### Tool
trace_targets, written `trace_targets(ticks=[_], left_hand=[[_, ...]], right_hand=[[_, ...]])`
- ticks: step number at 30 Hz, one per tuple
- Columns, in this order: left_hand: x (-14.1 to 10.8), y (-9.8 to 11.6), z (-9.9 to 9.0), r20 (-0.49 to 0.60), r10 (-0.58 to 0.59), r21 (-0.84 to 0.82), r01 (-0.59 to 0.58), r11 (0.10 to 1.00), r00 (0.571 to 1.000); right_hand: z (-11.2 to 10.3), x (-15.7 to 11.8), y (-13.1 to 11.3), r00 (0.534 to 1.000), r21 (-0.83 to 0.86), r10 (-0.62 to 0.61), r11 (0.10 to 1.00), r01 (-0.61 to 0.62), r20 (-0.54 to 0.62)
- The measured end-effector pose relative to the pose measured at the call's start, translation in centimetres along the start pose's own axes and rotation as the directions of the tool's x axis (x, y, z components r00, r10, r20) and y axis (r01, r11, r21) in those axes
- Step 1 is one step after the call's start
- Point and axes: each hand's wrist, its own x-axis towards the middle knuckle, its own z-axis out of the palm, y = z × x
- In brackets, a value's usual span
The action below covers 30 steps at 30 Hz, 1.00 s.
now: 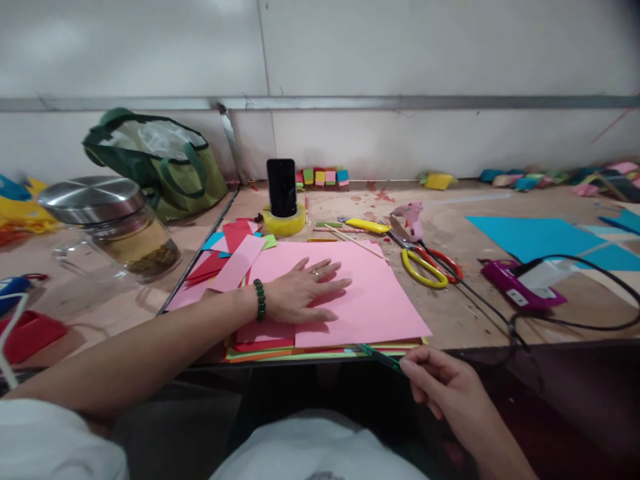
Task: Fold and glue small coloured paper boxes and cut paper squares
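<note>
My left hand (300, 293) lies flat with its fingers spread on a large pink sheet of paper (385, 293). Under that sheet is a stack of coloured paper (265, 350), its edges showing along the table's front edge. Close to the front right corner of the stack, my right hand (445, 390) is closed on a slim green tool (383, 357). Its narrow tip points left and reaches the stack's front edge; the exact kind of tool is unclear. Pink strips (240, 263) and red paper pieces (207, 267) lie left of my left hand.
Behind the paper, a phone (281, 187) stands in a yellow tape roll (284, 220). To the right are scissors (425, 267), a yellow cutter (367, 225), a pink glue gun (413, 220) and a purple power strip (523, 287) with cables. A glass mug (135, 243) and green bag (193, 180) stand left.
</note>
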Motion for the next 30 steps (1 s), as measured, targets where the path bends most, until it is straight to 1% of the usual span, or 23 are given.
trace_targets(ticks=[4,9,13,16,23,28,30], left_hand=[[-1.0,-0.2,0.4,0.015,-0.007,0.010,0.007,1.000,1.000],[-1.0,-0.1,1.1,-0.009,-0.006,0.014,0.006,1.000,1.000],[-0.9,-0.1,1.1,0.010,-0.015,0.027,0.014,1.000,1.000],[-0.9,0.0,1.0,0.018,-0.018,0.038,0.017,0.999,1.000],[-0.9,0.0,1.0,0.014,-0.014,0.034,0.013,0.999,1.000],[-0.9,0.0,1.1,0.001,-0.015,0.031,0.015,0.999,1.000],[-0.9,0.0,1.1,-0.003,-0.012,0.027,0.012,1.000,1.000]], right_hand=[[0.9,0.1,-0.5,0.999,0.004,-0.010,1.000,0.010,0.040],[2.0,0.1,-0.8,1.000,0.012,-0.011,1.000,0.011,0.012],[2.3,0.2,-0.6,0.999,0.002,0.010,1.000,-0.010,0.045],[2.7,0.1,-0.7,1.000,0.013,0.013,1.000,-0.014,0.027],[4.1,-0.4,-1.2,1.000,0.026,0.000,1.000,-0.001,0.028],[4.8,-0.3,-1.6,0.995,0.027,0.023,0.999,-0.026,0.092],[5.3,-0.2,-1.7,0.995,0.026,0.025,0.999,-0.028,0.097]])
